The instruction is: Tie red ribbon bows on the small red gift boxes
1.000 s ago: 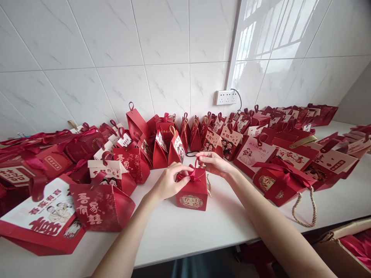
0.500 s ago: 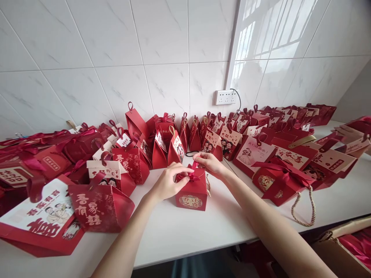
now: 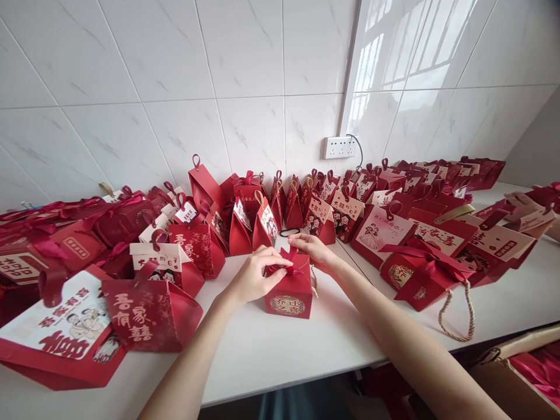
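A small red gift box (image 3: 289, 291) with a gold emblem stands upright on the white table, a twisted gold cord handle at its right side. On its top sits a red ribbon bow (image 3: 296, 267). My left hand (image 3: 254, 275) reaches in from the left, thumb and fingers closed on the bow's left side. From behind on the right, my right hand (image 3: 314, 251) pinches the upper part of the ribbon; its fingertips are partly hidden by the ribbon.
Many red gift boxes, such as one with white lettering (image 3: 149, 318) and one with a cord handle (image 3: 420, 274), crowd both sides and the back. A black ring (image 3: 290, 232) lies behind my hands. An open carton (image 3: 503, 373) holds red ribboned things below the table's right edge.
My right hand has shifted slightly left and down, bringing the ribbon closer to the box top. My left hand stays nearly in place on the bow. The box has not moved.
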Tool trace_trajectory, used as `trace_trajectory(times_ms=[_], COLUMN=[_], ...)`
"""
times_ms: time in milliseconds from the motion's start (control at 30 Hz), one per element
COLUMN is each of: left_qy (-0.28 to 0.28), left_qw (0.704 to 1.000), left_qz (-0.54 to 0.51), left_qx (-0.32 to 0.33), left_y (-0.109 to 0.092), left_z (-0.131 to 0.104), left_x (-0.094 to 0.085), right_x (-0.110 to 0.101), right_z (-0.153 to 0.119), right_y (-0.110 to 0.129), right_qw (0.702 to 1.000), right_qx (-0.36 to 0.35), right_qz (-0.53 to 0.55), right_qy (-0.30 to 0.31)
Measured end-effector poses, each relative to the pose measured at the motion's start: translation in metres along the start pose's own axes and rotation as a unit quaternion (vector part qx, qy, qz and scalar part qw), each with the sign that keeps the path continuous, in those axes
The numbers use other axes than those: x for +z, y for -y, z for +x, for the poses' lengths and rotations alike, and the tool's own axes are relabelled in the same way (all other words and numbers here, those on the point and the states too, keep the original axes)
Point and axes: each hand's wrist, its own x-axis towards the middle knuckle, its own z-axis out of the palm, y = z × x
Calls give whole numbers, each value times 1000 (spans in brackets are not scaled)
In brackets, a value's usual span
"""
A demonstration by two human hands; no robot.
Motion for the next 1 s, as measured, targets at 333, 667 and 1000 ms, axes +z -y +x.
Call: trace_trajectory(times_ms=[333,667,1000], left_qy=[-8,-10,-2], left_qw=[1000,1000,1000], left_qz=[7,8,13], left_qx=[9,12,-2], left_y=[0,-1,2], left_z=[0,0,0], left_x=[0,0,1], right_x=[-2,-3,5], right_z=[0,2,-57], right_y=[-3,-5,35], right_qw=[999,994,892], right_qx=[20,26,-260], right_qz=[-29,-104,-368], right_qy=[-7,-4,-30])
